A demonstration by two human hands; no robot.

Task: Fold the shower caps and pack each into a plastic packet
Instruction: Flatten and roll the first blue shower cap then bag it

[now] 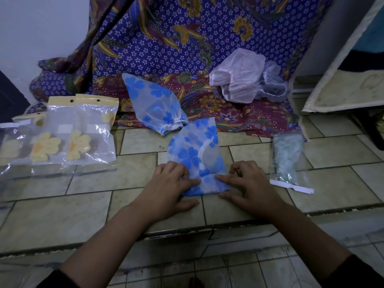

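Note:
A blue-flowered shower cap (pixel 197 150) lies flattened on the tiled ledge, its near end turned over into a fold. My left hand (pixel 170 186) presses the fold's left side with fingertips on the cap. My right hand (pixel 247 183) pins the right side, index finger along the crease. A second blue-flowered cap (pixel 152 102) lies behind on the patterned cloth. Pink-white and clear caps (pixel 241 76) are heaped at the back right. Several plastic packets (pixel 89 132) holding yellow-flowered caps lie at the left. One packet (pixel 287 159) with a greenish cap lies at the right.
The tiled ledge (pixel 83 204) drops to a lower tiled floor near me. A purple and maroon batik cloth (pixel 166 42) hangs and spreads at the back. A pale board (pixel 340 84) leans at the right.

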